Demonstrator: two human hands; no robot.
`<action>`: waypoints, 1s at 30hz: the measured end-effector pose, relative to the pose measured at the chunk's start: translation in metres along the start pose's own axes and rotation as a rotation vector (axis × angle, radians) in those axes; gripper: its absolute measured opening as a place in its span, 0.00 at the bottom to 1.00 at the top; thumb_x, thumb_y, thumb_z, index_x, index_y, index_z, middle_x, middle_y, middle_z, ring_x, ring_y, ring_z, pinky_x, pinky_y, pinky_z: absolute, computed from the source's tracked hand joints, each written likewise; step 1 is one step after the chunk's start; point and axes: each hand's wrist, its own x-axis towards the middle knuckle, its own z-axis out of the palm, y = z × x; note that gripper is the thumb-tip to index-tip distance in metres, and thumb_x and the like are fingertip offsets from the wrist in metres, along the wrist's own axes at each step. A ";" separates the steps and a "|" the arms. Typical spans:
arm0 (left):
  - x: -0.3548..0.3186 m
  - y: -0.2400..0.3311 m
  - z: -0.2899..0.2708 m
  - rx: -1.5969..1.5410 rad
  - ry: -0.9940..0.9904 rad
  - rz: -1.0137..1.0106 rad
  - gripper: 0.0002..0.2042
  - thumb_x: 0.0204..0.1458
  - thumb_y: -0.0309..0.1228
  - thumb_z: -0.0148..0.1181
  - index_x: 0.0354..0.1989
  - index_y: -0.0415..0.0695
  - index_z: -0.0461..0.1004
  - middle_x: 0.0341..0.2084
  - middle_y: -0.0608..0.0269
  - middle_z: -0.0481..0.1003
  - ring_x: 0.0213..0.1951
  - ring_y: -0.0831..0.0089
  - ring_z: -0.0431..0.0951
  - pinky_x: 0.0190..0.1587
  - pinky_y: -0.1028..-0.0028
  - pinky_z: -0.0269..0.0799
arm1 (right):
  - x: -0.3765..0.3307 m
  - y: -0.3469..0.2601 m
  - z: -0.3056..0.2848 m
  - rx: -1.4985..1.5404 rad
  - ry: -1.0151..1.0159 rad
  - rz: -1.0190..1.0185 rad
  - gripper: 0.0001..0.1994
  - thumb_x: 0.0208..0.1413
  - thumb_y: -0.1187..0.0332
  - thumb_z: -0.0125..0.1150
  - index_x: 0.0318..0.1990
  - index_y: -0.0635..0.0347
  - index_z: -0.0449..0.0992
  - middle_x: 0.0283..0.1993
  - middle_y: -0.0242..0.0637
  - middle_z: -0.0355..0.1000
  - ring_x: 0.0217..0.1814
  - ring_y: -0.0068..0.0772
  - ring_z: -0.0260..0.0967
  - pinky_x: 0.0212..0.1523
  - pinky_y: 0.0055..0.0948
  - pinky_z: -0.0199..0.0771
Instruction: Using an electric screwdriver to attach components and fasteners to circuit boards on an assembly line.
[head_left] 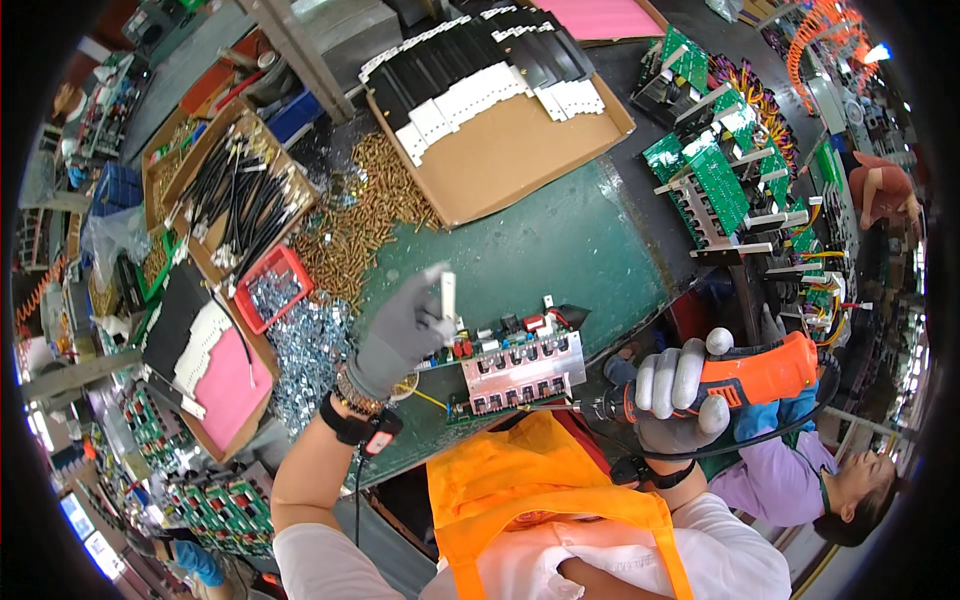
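My left hand (398,332), in a grey glove, is above the left end of a circuit board. Its thumb and forefinger are closed at a short white strip (448,297) that stands upright; whether the strip is fixed to the board cannot be made out. My right hand (680,392), gloved too, grips an orange and black power screwdriver (755,375) lying sideways. Its bit points left at the near edge of a silver heatsink (525,372) with rows of black components. The heatsink belongs to the green circuit board, on the bench's near edge in front of my orange apron.
Brass screws (375,205) and silver metal clips (310,350) lie heaped at left, beside a red bin (273,288). A cardboard tray (520,180) with black and white sheets sits behind. Assembled boards (715,185) stand at right. A co-worker (790,475) is close on the right.
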 end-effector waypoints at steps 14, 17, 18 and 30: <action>-0.029 -0.017 0.020 0.197 0.063 0.188 0.25 0.50 0.24 0.63 0.59 0.44 0.69 0.23 0.69 0.67 0.26 0.81 0.68 0.33 0.78 0.69 | -0.008 0.036 0.038 -0.082 -0.346 0.033 0.29 0.53 0.61 0.72 0.58 0.58 0.63 0.24 0.33 0.72 0.18 0.31 0.68 0.21 0.33 0.69; -0.026 -0.029 0.021 0.209 0.063 0.187 0.25 0.49 0.24 0.64 0.58 0.43 0.69 0.22 0.68 0.68 0.26 0.79 0.69 0.33 0.77 0.69 | -0.009 0.041 0.041 -0.100 -0.332 0.028 0.30 0.53 0.60 0.73 0.58 0.57 0.63 0.26 0.33 0.72 0.19 0.31 0.68 0.22 0.33 0.69; -0.025 -0.032 0.021 0.214 0.056 0.196 0.25 0.49 0.25 0.64 0.58 0.43 0.70 0.23 0.68 0.69 0.26 0.79 0.69 0.34 0.77 0.69 | -0.010 0.043 0.042 -0.128 -0.336 0.028 0.30 0.53 0.59 0.73 0.58 0.57 0.62 0.26 0.32 0.73 0.19 0.31 0.68 0.22 0.33 0.69; -0.018 -0.053 0.017 0.236 0.030 0.200 0.21 0.49 0.23 0.63 0.54 0.41 0.72 0.31 0.71 0.72 0.33 0.82 0.69 0.40 0.79 0.69 | -0.009 0.073 0.046 -0.195 -0.427 -0.047 0.29 0.54 0.61 0.71 0.59 0.58 0.63 0.20 0.29 0.68 0.15 0.29 0.64 0.19 0.30 0.67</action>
